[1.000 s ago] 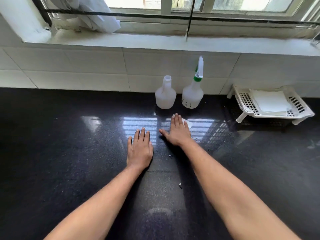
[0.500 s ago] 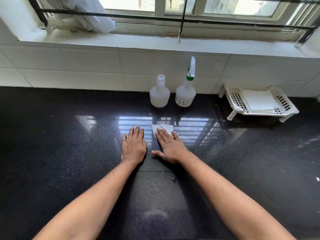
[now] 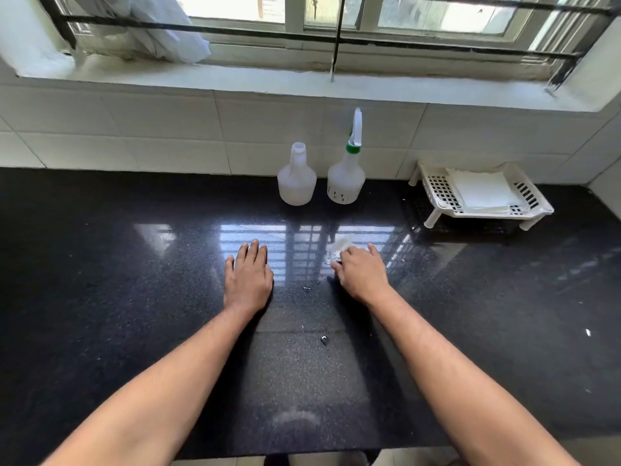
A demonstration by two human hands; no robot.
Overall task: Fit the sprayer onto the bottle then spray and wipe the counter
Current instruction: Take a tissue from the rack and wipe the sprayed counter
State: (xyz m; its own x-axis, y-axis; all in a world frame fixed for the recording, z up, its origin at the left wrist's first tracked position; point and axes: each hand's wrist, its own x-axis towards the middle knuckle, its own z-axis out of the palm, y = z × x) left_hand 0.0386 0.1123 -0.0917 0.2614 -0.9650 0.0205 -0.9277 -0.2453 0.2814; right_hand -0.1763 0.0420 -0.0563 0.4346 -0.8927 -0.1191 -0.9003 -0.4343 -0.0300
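Two white plastic bottles stand at the back of the black counter [image 3: 134, 297] against the tiled wall. The left bottle [image 3: 296, 178] has an open neck. The right bottle [image 3: 346, 178] carries a white sprayer [image 3: 355, 129] with a green collar. My left hand [image 3: 249, 277] lies flat on the counter, fingers together. My right hand [image 3: 361, 272] presses a small white tissue [image 3: 338, 247] onto the counter, its fingers curled over it; only a corner of the tissue shows. A few water drops [image 3: 307, 289] sit between my hands.
A white slotted tray [image 3: 437, 193] on short legs holds a stack of white tissues [image 3: 480, 190] at the back right. A window sill [image 3: 302, 85] runs above the tiles, with crumpled plastic [image 3: 151, 31] at its left. The counter's front edge is near my elbows.
My right hand has slid the tissue to the right, away from my left hand, and its fingers have curled over it. My left hand has stayed flat in place.
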